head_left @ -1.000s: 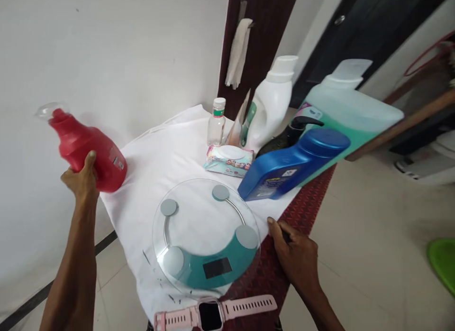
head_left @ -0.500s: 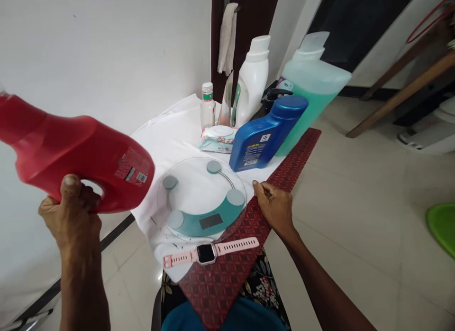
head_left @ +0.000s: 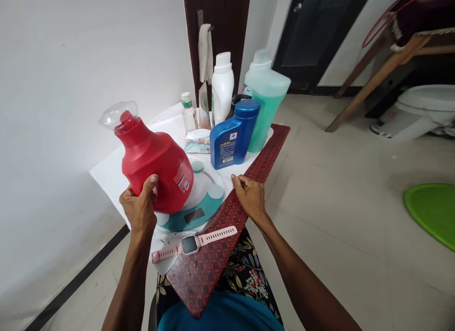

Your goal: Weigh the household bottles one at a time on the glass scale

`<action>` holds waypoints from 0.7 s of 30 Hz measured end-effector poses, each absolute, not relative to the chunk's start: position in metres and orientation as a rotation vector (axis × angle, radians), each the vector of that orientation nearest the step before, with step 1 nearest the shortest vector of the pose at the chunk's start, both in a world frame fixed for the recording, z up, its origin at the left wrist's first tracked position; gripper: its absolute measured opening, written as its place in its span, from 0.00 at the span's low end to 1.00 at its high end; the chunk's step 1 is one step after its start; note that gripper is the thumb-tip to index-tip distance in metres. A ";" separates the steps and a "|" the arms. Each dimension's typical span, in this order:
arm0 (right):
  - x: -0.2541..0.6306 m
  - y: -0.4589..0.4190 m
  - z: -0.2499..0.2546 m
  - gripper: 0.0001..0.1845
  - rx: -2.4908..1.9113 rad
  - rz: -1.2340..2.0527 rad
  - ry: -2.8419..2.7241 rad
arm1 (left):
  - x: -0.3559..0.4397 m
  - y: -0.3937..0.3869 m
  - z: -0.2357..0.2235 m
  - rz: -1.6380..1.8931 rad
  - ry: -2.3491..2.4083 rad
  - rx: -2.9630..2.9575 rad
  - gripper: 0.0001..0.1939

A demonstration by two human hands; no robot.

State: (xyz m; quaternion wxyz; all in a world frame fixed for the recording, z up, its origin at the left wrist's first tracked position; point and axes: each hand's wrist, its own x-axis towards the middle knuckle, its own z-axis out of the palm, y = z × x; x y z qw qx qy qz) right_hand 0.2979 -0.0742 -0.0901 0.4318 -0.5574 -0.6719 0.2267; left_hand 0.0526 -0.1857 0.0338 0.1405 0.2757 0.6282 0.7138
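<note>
My left hand (head_left: pixel 140 203) is closed round the handle of a red detergent bottle (head_left: pixel 159 162) with a clear cap. The bottle is tilted, its cap toward the upper left, and it covers the left part of a round glass bathroom scale (head_left: pixel 209 205); whether its base touches the glass I cannot tell. My right hand (head_left: pixel 249 193) rests as a loose fist on the table's right edge, beside the scale, with nothing visible in it. In front of the scale lies a pink-strapped smartwatch (head_left: pixel 190 245). A blue bottle (head_left: pixel 232 136) stands behind the scale.
Behind are a pack of wipes (head_left: pixel 197 143), a small clear bottle (head_left: pixel 189 114), a white bottle (head_left: pixel 222 87) and a large jug of green liquid (head_left: pixel 265 103). A white cloth (head_left: pixel 110 167) partly covers the red-patterned table (head_left: pixel 202 274). A wall is on the left.
My left hand has brought the red bottle rightward, over the scale's left part. The view has shifted, and my right hand stays at the table's edge.
</note>
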 end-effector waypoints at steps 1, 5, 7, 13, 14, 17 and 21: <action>0.298 -0.074 -0.090 0.27 -1.391 0.566 -1.674 | 0.055 -0.183 0.032 2.052 1.823 0.805 0.28; 0.299 -0.075 -0.090 0.28 -1.389 0.573 -1.658 | 0.064 -0.176 0.028 1.972 1.909 0.881 0.27; 0.298 -0.075 -0.090 0.29 -1.381 0.572 -1.653 | 0.066 -0.175 0.028 1.928 1.936 0.919 0.26; 0.303 -0.075 -0.078 0.31 -1.352 0.702 -1.685 | 0.060 -0.186 0.035 1.790 1.904 1.055 0.25; 0.304 -0.078 -0.068 0.30 -1.324 0.756 -1.680 | 0.057 -0.190 0.036 1.770 1.899 1.108 0.24; 0.303 -0.099 -0.017 0.27 -1.144 0.927 -1.570 | 0.049 -0.198 0.041 1.760 1.888 1.256 0.19; 0.282 -0.154 0.054 0.31 -0.397 1.538 -1.533 | 0.040 -0.200 0.040 1.850 1.900 1.333 0.20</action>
